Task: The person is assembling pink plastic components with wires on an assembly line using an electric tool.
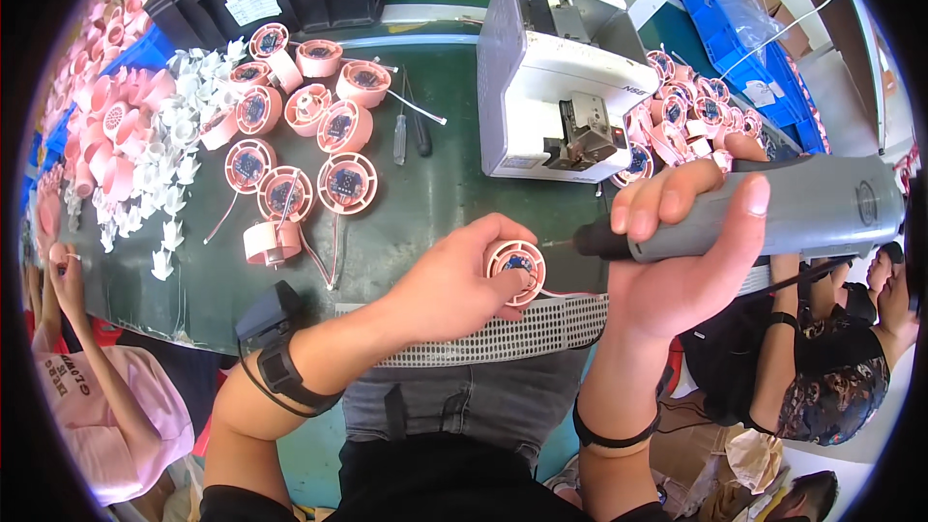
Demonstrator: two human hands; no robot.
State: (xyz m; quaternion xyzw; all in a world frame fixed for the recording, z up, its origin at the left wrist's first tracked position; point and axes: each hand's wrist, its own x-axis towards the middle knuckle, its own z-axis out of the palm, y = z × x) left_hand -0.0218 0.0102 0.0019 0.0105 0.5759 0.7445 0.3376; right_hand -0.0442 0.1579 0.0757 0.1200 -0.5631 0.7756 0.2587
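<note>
Left hand (459, 275): its fingers hold a pink round housing (494, 259), the index finger curled along the far rim, the thumb laid across the face.
Housing's place: between those fingers, above the near edge of the table (396, 208), circuit board (515, 262) facing up.
Right hand (677, 251): fingers wrapped around a grey electric screwdriver (802, 208).
Screwdriver tip: pointing left, near the housing's right side.

One power screwdriver (773, 210), one boxy white machine (522, 87), over a dozen pink housings (514, 262)
</note>
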